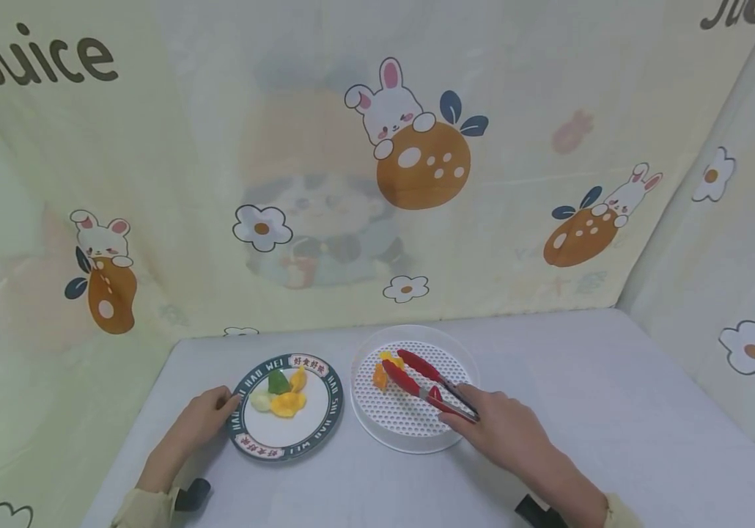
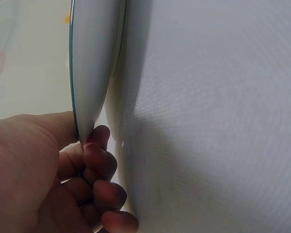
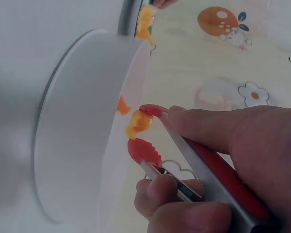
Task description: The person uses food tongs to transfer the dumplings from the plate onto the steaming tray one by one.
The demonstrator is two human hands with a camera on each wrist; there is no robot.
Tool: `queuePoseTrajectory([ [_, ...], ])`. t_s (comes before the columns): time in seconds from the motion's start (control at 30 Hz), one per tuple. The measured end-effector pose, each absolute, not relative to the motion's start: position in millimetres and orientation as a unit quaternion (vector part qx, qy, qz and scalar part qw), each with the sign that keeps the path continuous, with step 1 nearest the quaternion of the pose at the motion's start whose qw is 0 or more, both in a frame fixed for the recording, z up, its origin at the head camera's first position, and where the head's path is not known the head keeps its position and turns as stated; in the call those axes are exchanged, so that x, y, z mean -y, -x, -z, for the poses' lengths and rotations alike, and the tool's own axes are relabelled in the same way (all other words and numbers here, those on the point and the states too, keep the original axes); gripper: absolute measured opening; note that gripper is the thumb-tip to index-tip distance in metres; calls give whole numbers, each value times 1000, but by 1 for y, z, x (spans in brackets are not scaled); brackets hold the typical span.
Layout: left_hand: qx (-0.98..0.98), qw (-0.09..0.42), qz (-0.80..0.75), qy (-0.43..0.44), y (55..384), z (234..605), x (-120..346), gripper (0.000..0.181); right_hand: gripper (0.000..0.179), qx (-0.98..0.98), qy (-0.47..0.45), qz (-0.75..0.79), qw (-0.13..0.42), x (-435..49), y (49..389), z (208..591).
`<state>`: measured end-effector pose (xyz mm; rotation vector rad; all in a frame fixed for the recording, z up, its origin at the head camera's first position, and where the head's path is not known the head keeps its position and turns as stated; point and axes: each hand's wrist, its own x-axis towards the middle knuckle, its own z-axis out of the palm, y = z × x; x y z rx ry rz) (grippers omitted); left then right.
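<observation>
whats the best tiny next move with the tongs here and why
Probably squeeze the tongs gently: the yellow piece sits between their parted tips, and whether both touch it is hard to tell, so closing might secure it.

At the lower left of the frame, the left hand [image 2: 39, 165] pinches the lower edge of a plate [image 2: 93, 58], thumb on the left side and curled fingers at the right. The plate stands edge-on in the upper left, its pale underside bounded by a teal rim line. A yellow-orange bit [image 2: 66, 17] peeps past that rim. The whitish table [image 2: 213, 116] fills the right, shadowed near the plate.
</observation>
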<state>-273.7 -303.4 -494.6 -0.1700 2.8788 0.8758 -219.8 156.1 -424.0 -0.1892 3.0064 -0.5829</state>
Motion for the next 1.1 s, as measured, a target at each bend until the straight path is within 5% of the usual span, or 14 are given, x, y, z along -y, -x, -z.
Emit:
queuePoseTrajectory([
  [0.53,-951,64,-297,56,274,499,307,26,57,-985,67,154,46,-169,229,430],
  [1.1,-951,62,-297,56,272,495,305,26,63,-986,63,150,43,-170,229,433],
])
